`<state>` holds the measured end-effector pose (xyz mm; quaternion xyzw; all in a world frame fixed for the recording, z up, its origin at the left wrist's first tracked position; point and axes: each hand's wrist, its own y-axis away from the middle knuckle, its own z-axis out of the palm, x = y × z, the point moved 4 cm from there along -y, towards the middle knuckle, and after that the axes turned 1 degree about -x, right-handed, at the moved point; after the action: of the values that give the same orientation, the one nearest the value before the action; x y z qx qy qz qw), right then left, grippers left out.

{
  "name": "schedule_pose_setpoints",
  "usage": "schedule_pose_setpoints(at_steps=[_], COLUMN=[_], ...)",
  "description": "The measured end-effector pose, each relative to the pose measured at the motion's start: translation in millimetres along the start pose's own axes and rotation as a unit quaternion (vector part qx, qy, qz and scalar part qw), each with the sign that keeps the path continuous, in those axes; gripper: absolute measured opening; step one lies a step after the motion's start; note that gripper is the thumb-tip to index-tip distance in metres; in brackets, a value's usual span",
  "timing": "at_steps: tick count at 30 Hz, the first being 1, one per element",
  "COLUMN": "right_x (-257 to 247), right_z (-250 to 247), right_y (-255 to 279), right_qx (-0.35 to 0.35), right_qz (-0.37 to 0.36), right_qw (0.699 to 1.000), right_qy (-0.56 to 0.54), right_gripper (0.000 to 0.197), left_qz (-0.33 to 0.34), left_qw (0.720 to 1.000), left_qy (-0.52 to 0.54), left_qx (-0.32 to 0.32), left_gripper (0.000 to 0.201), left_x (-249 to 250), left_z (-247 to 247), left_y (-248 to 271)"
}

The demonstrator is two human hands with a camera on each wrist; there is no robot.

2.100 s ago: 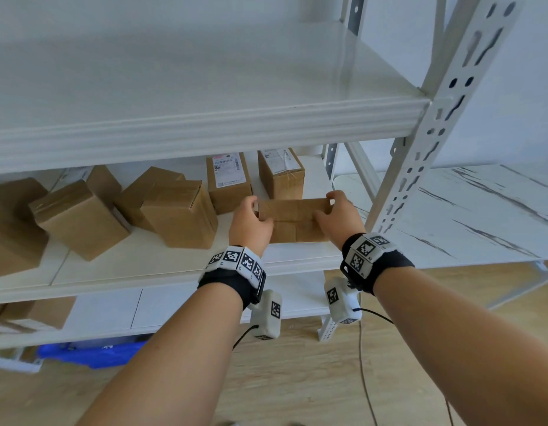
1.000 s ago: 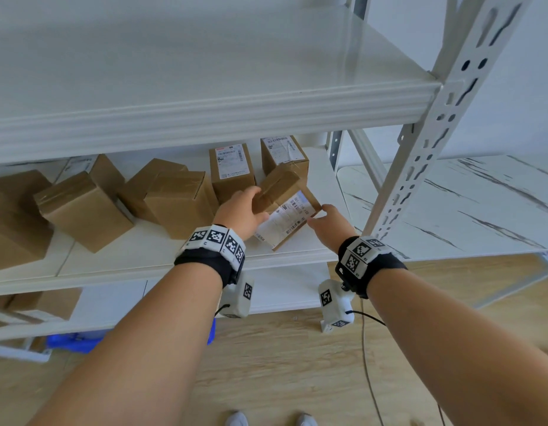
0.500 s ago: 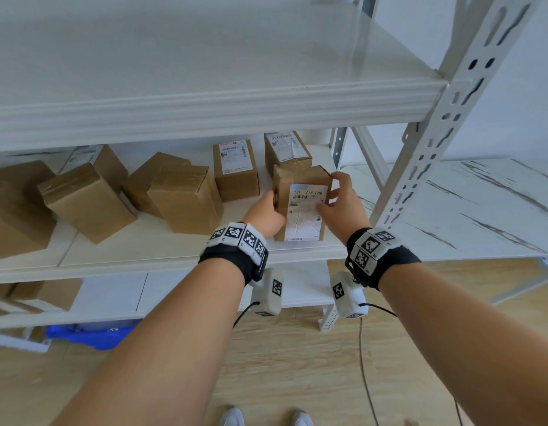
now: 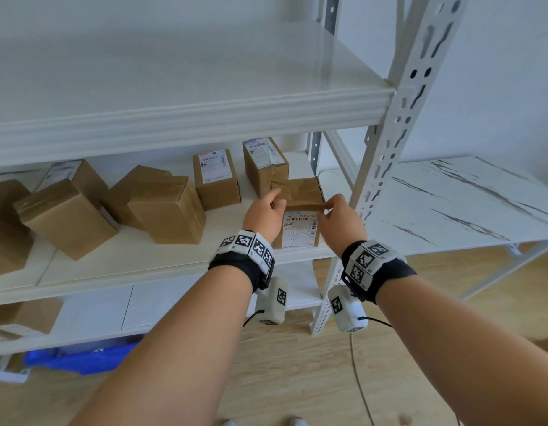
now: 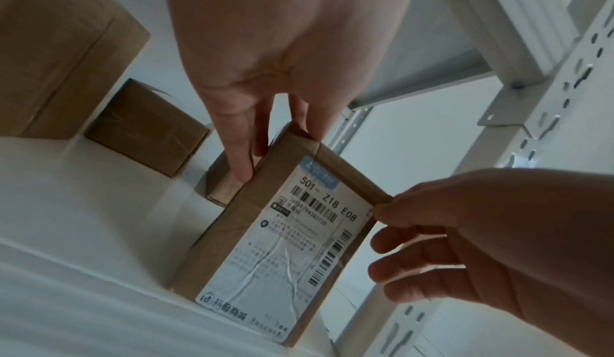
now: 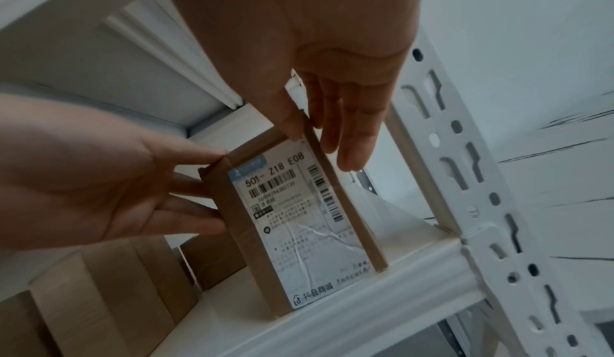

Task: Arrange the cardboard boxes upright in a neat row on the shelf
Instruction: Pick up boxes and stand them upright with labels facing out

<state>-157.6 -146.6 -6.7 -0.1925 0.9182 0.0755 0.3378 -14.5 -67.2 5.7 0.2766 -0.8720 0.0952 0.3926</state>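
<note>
Diff vs the frame half a second back: brown cardboard box with white shipping label [image 4: 300,216] now stands upright on the white metal shelf [image 4: 162,259], base flat at the front edge, right end of the shelf, next to the white perforated upright post [image 4: 389,142]. Earlier it was clasped from both sides; 1 s ago it was tilted, 2 s ago lying long-side across between the hands. Both grips have since loosened.

Left hand [image 4: 263,215]: fingers straight, not wrapped around anything. Left wrist view shows its fingertips [image 5: 244,171] touching the box's upper left edge and left face, flat contact only.

Right hand [image 4: 338,222]: fingers extended, relaxed. Thumb tip [image 6: 294,131] rests at the top right corner of the label face; the other fingers hang beside the right face, contact there can't be confirmed. No grasp.

So the box sits between the two hands, label facing the person, carried by the shelf.

Rest of the shelf: two labelled brown boxes [image 4: 217,179] upright behind and left of it, the nearer one [image 4: 266,164] directly behind. Further left, several plain taped brown boxes [image 4: 168,207] lie skewed at different angles, not in a row.
</note>
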Motion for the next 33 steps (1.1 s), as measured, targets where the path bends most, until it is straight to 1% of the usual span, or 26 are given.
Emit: schedule_pose_setpoints(at_steps=[3,6,12,17,19,21,23,25,28,30,33], right_x=[11,21,33,26,17,4,-14,-35,-67,-84,-105], right_z=[-8,-18,-31,-37,-40,-43,-44,-39,-21,-4,23], right_y=[4,5,6,8,8,7,6,1,-10,-19,-34], right_qx=[0.020,0.019,0.035,0.058,0.071,0.088,0.100,0.098,0.070,0.046,0.015], right_qz=[0.017,0.014,0.018,-0.002,-0.012,-0.029,-0.054,-0.083,-0.114,-0.111,-0.064], right_qw=[0.999,0.998,0.998,0.997,0.997,0.996,0.993,0.991,0.990,0.990,0.993], right_qy=[0.034,0.056,0.053,0.043,0.036,0.020,-0.010,-0.026,-0.048,-0.069,-0.093], right_gripper=[0.012,0.016,0.018,0.019,0.016,0.012,0.011,0.012,0.019,0.026,0.033], left_qz=[0.002,-0.002,-0.001,0.011,0.008,-0.001,-0.022,-0.038,-0.063,-0.082,-0.102], left_qw=[1.000,1.000,1.000,1.000,1.000,0.999,0.999,0.999,0.997,0.995,0.993], left_qy=[-0.010,-0.013,-0.008,-0.015,0.002,0.031,0.028,0.018,0.016,0.015,0.025], left_qx=[0.004,0.009,0.010,-0.021,-0.022,-0.006,0.011,0.031,0.049,0.057,0.062], left_gripper=[0.044,0.044,0.044,0.047,0.049,0.049,0.047,0.045,0.042,0.040,0.042], left_x=[7,15,27,32,33,31,26,16,-3,-19,-37], left_z=[10,20,32,34,28,17,0,-18,-43,-58,-76], left_y=[0,-2,-4,-4,-5,-8,-10,-13,-15,-21,-30])
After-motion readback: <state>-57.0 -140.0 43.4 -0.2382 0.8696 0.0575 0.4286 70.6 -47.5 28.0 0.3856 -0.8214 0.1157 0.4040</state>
